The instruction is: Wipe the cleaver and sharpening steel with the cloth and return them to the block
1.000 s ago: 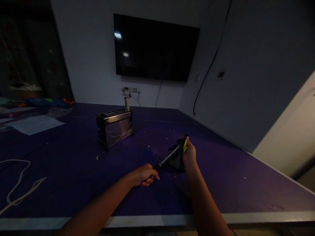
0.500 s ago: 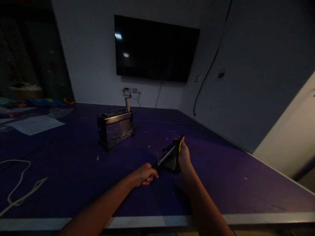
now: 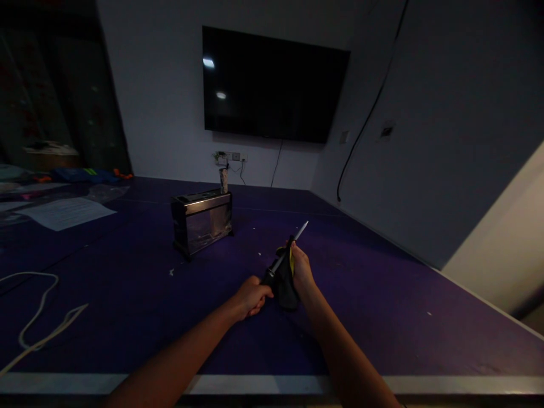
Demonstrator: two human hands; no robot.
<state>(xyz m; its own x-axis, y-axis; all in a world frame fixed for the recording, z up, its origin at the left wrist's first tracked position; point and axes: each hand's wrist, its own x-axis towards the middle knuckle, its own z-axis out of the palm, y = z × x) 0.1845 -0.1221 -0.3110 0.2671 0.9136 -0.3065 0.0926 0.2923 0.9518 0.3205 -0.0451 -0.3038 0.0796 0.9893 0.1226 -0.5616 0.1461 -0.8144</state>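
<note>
Left hand (image 3: 252, 296) clenched on the handle of a metal-shafted tool (image 3: 301, 229) above the worktop (image 3: 365, 334); right hand (image 3: 301, 266) grips dark, yellow-edged cloth (image 3: 287, 289) against the shaft. Cloth has shifted handleward, exposing the tip; stroke apparently near its end.

no legible text, faint rows of writing (image 3: 75, 209) on white sheet (image 3: 63, 215), too small to read

I grip a slim rod-shaped tool (image 3: 278, 264): black handle (image 3: 268, 277), silver-grey metal shaft (image 3: 301, 230) | I also grip a floppy black cloth-like piece (image 3: 287, 291), yellow along one edge | my flat tabletop (image 3: 382, 317): purple, white border | boxy metal appliance (image 3: 204, 228): silvery, black ends | rectangular paper sheet (image 3: 70, 213): white, faintly lined
</note>
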